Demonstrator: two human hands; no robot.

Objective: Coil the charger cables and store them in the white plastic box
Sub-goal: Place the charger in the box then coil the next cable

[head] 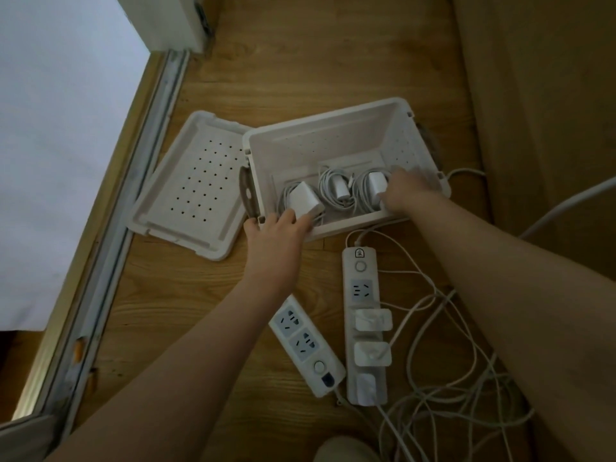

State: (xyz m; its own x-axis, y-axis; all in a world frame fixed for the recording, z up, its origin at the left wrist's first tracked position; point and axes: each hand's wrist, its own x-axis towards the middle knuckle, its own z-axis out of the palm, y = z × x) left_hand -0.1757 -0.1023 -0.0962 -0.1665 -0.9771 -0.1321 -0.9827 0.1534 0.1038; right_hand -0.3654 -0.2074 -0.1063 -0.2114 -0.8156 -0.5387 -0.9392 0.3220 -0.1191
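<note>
The fingers (293,217) of the left hand (273,236) bend over the near rim of the white plastic box (328,116) at its 7 o'clock corner. Their tips rest on the square block of the left charger (304,199), while the thumb stays outside by the grey handle, so the hand clasps the box wall. The fingers (388,199) of the right hand (405,191) are curled down around the right charger (376,182) at the box's 4 o'clock end; their tips are hidden behind the hand.

All three chargers sit coiled on the box floor, and the middle charger (340,188) lies untouched between the other two. The lid (190,186) lies open, inside up, touching the box at 9 o'clock. On the wooden floor (186,295) at the box's 6 o'clock are a short power strip (306,345) and a long power strip (363,323) with three plugs in it. Just beside them, at 4 o'clock, is a tangle of loose cables (450,378).
</note>
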